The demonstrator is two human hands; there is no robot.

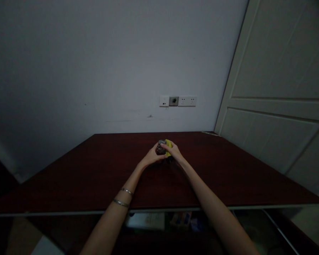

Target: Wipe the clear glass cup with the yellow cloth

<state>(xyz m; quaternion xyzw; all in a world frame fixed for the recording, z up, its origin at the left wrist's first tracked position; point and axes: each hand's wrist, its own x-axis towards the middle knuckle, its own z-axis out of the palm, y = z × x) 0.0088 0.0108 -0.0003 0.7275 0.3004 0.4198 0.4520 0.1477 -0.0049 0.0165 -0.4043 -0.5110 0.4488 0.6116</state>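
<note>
Above the middle of the dark red table, both hands come together around a small item. My left hand (151, 156) is closed on a dark, shiny, rounded object (161, 150) with a greyish top; it looks like a small glass jar, but the dim light hides its exact kind. My right hand (175, 153) grips a bright yellow piece (168, 143) pressed against the right side of that object. Whether the yellow piece is a cloth or a sponge, I cannot tell. Something black shows just beneath the right fingers.
The reddish-brown table (95, 170) reaches back to a pale wall with a row of sockets (187, 101). A panelled white door (271, 88) stands along the right side. Under the near table edge, a shelf holds a pale flat item (149, 221) and several small packages.
</note>
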